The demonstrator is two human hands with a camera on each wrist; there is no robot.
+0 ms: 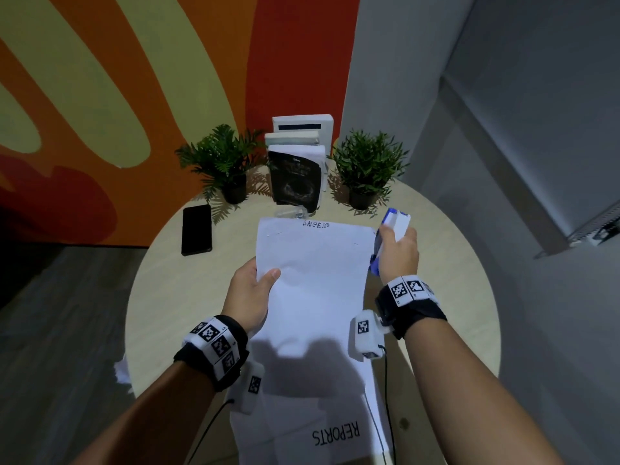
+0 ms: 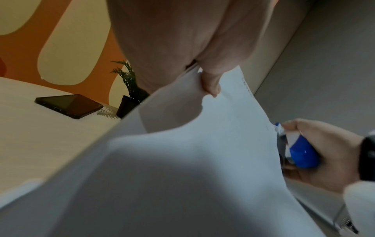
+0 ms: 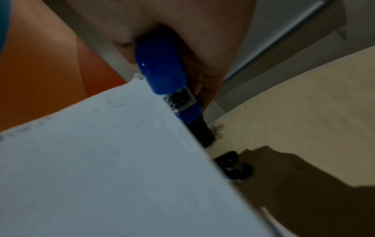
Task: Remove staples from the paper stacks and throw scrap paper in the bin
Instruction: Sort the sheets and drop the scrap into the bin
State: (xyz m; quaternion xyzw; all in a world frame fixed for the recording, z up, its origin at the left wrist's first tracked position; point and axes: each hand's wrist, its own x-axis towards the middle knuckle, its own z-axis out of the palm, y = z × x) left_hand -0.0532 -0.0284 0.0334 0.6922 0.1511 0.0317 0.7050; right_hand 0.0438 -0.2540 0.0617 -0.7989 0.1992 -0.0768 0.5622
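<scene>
My left hand (image 1: 252, 290) grips a white paper stack (image 1: 315, 280) by its left edge, thumb on top, and holds it lifted over the round table (image 1: 167, 297). Small staples show near the stack's far corners (image 1: 355, 244). My right hand (image 1: 397, 251) grips a blue and white staple remover (image 1: 394, 226) just off the stack's right edge. In the left wrist view the thumb (image 2: 211, 83) pinches the paper stack (image 2: 202, 160) and the staple remover (image 2: 300, 152) sits at its right. In the right wrist view the staple remover (image 3: 162, 70) lies against the paper stack's (image 3: 101, 160) edge.
A sheet marked REPORTS (image 1: 335, 434) lies at the table's near edge under the held stack. A black phone (image 1: 197, 229) lies at the left. Two potted plants (image 1: 224, 162) (image 1: 365, 166) and upright books (image 1: 297, 176) stand at the back. Small black clips (image 3: 233, 166) lie on the table.
</scene>
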